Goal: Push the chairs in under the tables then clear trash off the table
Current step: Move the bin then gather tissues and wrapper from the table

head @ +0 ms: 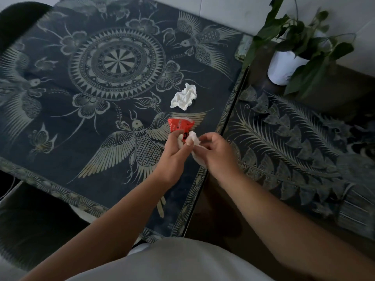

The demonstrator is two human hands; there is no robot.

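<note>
A crumpled white tissue (pixel 184 96) lies loose on the dark patterned tablecloth (pixel 81 118), right of the round centre motif. Just below it, my left hand (pixel 175 148) pinches a red wrapper (pixel 180 125) together with a small white tissue wad (pixel 192 137). Touching that wad from the right is my right hand (pixel 215 153), closed around more white tissue (pixel 197 159) that sticks out under its fingers. Both hands hover over the table's right edge.
A second cloth-covered table (pixel 294 142) adjoins on the right, with a potted plant in a white pot (pixel 284 67) at its far end. A dark chair back (pixel 18 19) shows at the top left, and another dark seat (pixel 30 220) lies at the lower left.
</note>
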